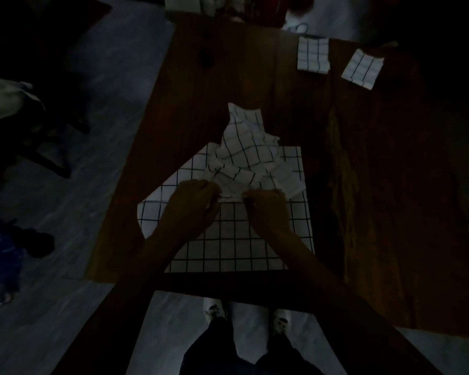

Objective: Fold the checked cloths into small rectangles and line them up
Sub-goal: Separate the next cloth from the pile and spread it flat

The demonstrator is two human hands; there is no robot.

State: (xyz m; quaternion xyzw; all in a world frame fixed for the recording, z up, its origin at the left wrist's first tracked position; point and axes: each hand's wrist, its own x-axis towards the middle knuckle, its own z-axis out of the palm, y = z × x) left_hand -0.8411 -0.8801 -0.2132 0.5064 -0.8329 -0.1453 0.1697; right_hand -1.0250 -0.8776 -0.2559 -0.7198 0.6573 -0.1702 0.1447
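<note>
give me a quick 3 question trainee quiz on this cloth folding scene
1. How many folded checked cloths lie at the table's far right?
2. True or false: both hands pinch the near edge of the crumpled checked cloth.
3. The crumpled cloth lies on: A) the bare table B) a flat checked cloth C) the floor

Key
1. Two: the squarer folded cloth and the tilted folded cloth, lying apart.
2. True: the left hand and right hand each have a grip on that edge.
3. B
</note>
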